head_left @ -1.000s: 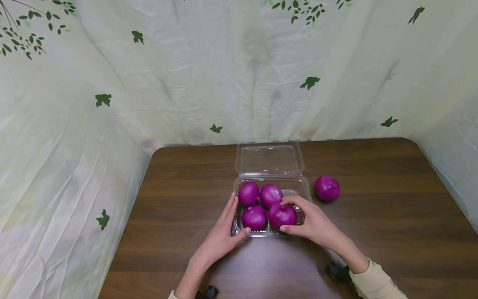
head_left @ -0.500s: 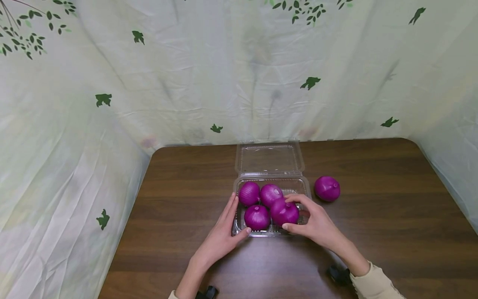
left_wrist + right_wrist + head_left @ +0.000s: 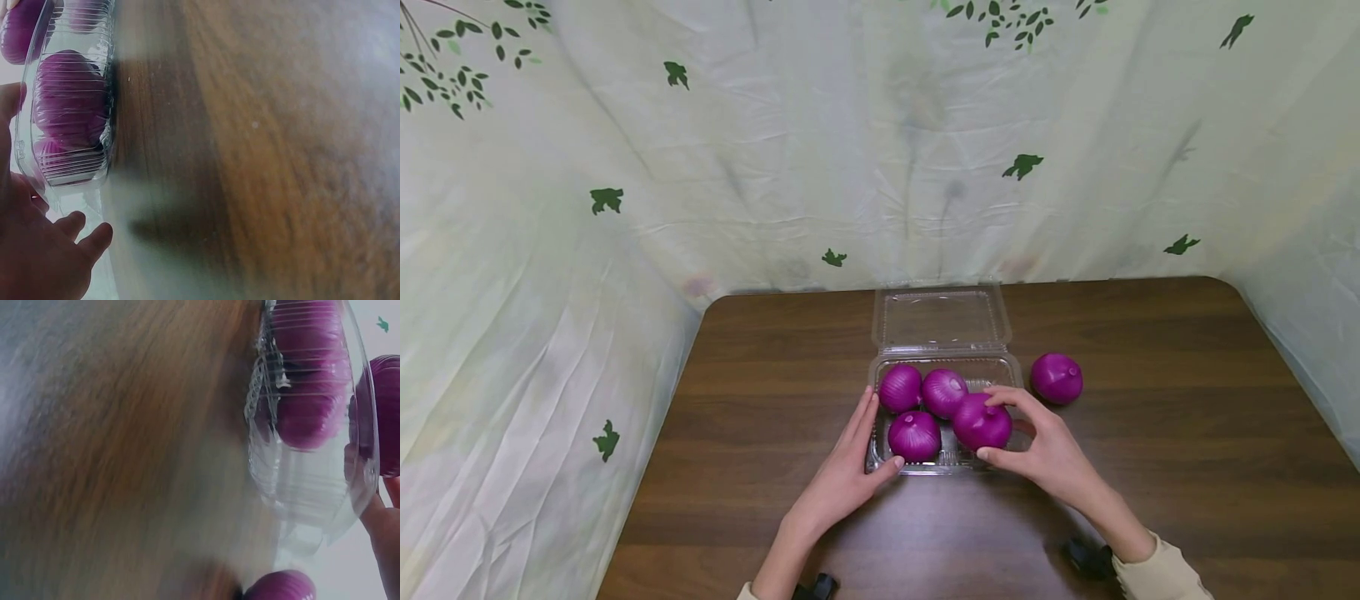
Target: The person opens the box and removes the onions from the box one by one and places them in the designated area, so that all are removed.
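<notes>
My right hand grips a purple onion between thumb and fingers over the right part of a clear plastic clamshell container. In the right wrist view, that onion stands above the container's rim. Inside the container sit three more onions, two at the back and one onion at the front left. My left hand rests against the container's left side with straight fingers, its thumb at the front rim. In the left wrist view, the onions show through the ribbed wall.
Behind the container lies its raised-back clear lid, close to the far table edge. Another onion rests on the brown wooden table to the right of the container. A patterned pale curtain surrounds the table.
My right hand has moved the gripped onion to the right and slightly up, opening a gap beside the front left onion. That onion shifted slightly right. My left hand has stayed put.
</notes>
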`<state>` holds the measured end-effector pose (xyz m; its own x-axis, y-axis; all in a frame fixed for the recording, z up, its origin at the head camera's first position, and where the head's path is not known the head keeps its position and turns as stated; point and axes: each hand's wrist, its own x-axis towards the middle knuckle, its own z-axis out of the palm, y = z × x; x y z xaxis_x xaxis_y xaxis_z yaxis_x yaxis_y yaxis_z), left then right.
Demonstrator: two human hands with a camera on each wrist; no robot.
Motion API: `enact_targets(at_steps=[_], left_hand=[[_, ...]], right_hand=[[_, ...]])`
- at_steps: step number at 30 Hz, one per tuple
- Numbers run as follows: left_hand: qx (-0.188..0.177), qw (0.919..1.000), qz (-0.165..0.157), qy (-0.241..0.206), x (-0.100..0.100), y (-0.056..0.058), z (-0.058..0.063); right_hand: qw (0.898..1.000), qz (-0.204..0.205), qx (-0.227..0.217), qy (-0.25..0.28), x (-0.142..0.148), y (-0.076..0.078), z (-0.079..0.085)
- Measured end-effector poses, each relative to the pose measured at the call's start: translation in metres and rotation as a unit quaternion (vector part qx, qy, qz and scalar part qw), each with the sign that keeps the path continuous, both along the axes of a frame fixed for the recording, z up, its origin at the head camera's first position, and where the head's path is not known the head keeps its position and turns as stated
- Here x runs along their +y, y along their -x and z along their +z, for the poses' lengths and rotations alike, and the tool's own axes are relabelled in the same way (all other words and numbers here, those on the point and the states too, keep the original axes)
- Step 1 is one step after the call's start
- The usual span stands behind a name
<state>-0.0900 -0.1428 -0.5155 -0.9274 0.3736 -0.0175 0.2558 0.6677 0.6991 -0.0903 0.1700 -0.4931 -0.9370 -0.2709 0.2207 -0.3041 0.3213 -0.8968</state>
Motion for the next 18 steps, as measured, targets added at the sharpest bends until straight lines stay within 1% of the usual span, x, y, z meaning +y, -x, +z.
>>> enact_targets(at_steps=[5,11,14,18], left_hand=[[0.002,1.0,-0.001,0.0,0.0,0.0,0.0],[0.004,1.0,-0.003,0.001,0.0,0.001,0.001],[0.002,1.0,-0.002,0.001,0.0,0.0,0.001],[0.003,1.0,0.0,0.002,0.0,0.0,0.001]], right_hand=[[1.0,-0.006,0.007,-0.012,0.006,-0.003,0.005],[0.999,-0.027,0.018,-0.006,0.018,-0.006,0.009],[0.999,-0.036,0.035,-0.009,0.026,-0.007,0.01],[0.996,-0.057,0.059,-0.027,0.037,-0.008,0.014]])
